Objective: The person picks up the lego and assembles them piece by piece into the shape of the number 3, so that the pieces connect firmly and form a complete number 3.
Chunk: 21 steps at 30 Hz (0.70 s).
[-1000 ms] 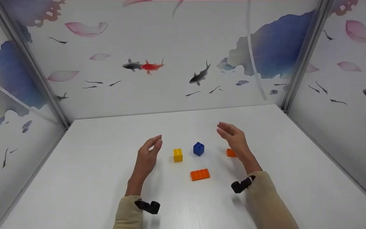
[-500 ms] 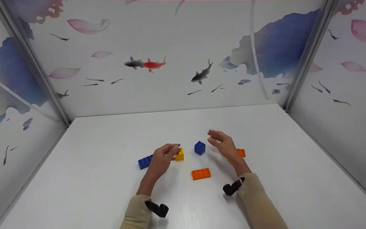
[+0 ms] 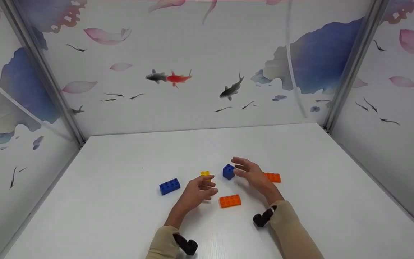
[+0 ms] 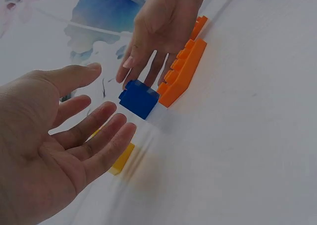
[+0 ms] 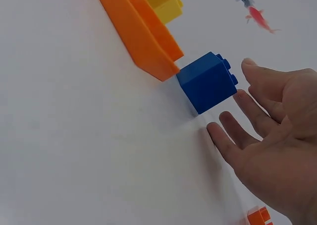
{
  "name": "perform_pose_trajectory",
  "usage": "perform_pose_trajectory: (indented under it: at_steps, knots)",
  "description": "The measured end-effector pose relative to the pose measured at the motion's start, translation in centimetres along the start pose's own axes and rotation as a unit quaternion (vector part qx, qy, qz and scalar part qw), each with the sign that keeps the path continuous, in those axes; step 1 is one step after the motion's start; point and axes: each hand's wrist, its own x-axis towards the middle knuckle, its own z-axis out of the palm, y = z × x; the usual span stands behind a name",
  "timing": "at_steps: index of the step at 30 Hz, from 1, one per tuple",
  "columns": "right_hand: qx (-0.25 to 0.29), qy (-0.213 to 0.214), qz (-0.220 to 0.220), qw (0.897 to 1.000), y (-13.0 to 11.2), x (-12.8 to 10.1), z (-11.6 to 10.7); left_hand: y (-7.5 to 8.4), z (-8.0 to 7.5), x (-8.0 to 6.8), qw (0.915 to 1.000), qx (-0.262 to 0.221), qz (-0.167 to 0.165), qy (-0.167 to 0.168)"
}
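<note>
Take the blue cube [image 3: 228, 172] as the middle of the dial, seen from the head camera, with the person at six o'clock. It sits upright on the white table [image 3: 120, 162], studs up.

The right hand [image 3: 253, 176] is just beside it at three o'clock, fingers pointing toward ten o'clock. Thumb and fingers are spread apart and hold nothing; whether any fingertip touches the cube, I cannot tell.

The left hand [image 3: 196, 192] lies at eight o'clock, its fingers pointing toward two. Its thumb and fingers are apart too, and it grips nothing. Just past its fingers is the yellow block [image 3: 205, 173], at nine o'clock from the cube (only its top shows clearly from the head, the hand covering most of the rest). I cannot tell if the hand touches it.

At six o'clock lies the near orange block [image 3: 230, 201], flat on the table and close to the left thumb. The far orange block [image 3: 274, 177] is at three o'clock, beyond the right hand, which hides its left end. The long blue block [image 3: 170, 186] lies between eight and nine o'clock, well apart from the cube, outside the left hand.

Both arms wear beige sleeves [image 3: 298, 230]. At eleven o'clock, a red fish [image 3: 178, 78] is pictured on the back wall [image 3: 192, 115].
</note>
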Motion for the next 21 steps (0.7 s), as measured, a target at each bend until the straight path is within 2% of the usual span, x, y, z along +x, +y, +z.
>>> perform_pose_trajectory:
  at_steps: [4, 7, 11, 15, 18, 21]
  knots:
    - [-0.005, -0.01, 0.018, 1.0, 0.1, 0.1, 0.3, 0.0, 0.2, -0.1, 0.9994, -0.023, -0.016, -0.017]
    - [-0.016, -0.018, 0.03, 0.999, 0.0, 0.2, 0.4, 0.0, 0.6, -0.1, 0.9993, -0.019, -0.022, -0.026]
    - [-0.031, -0.029, 0.038, 0.998, -0.1, 0.2, 0.4, 0.0, 1.7, -0.2, 0.9986, 0.021, -0.041, -0.026]
    - [-0.044, -0.037, 0.042, 0.997, 0.1, 0.0, 0.4, -0.3, 2.9, -0.3, 0.9962, 0.075, -0.039, -0.023]
    - [-0.05, -0.036, 0.037, 0.997, 0.0, 0.0, 0.3, -0.4, 3.4, -0.3, 0.9951, 0.094, -0.026, -0.018]
    - [-0.055, -0.034, 0.033, 0.997, 0.0, -0.1, 0.4, -0.4, 3.4, -0.2, 0.995, 0.096, -0.027, -0.013]
